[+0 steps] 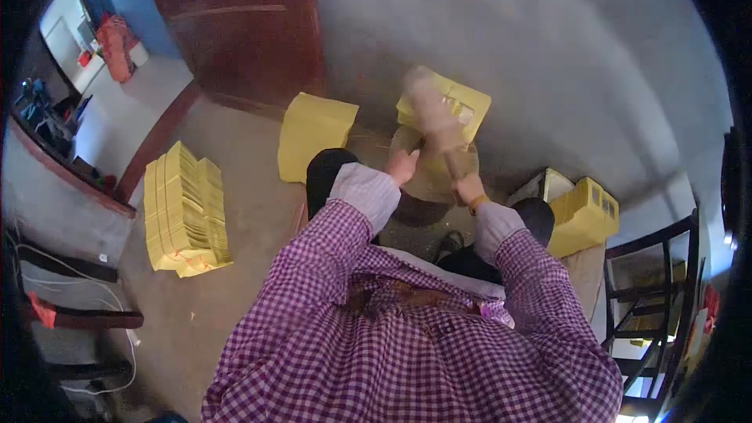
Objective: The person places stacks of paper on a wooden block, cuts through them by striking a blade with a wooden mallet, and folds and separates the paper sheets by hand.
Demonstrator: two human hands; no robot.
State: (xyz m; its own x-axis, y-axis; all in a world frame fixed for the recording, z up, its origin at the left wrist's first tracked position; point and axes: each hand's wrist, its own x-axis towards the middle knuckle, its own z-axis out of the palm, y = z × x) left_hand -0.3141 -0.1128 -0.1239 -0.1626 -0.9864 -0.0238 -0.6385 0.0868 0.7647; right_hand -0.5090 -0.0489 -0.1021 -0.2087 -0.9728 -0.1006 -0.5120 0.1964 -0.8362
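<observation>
Our right hand point(470, 188) grips a blurred wooden mallet point(435, 116) by its handle near a yellow paper stack point(475, 95), but we cannot tell whether our left hand point(403, 168) holds anything.

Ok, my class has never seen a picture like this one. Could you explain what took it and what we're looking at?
There is no machine here: a person works with bare hands. The single picture comes from a camera worn on their head, looking forward and down, so the checked shirt fills the bottom.

The right hand grips the handle of a club-like tool, which is blurred. The left hand is close by; whether it holds anything is unclear.

Yellow paper lies in several stacks: a tied one on the floor, another near the door, one behind the tool, and one beyond the right knee.
</observation>
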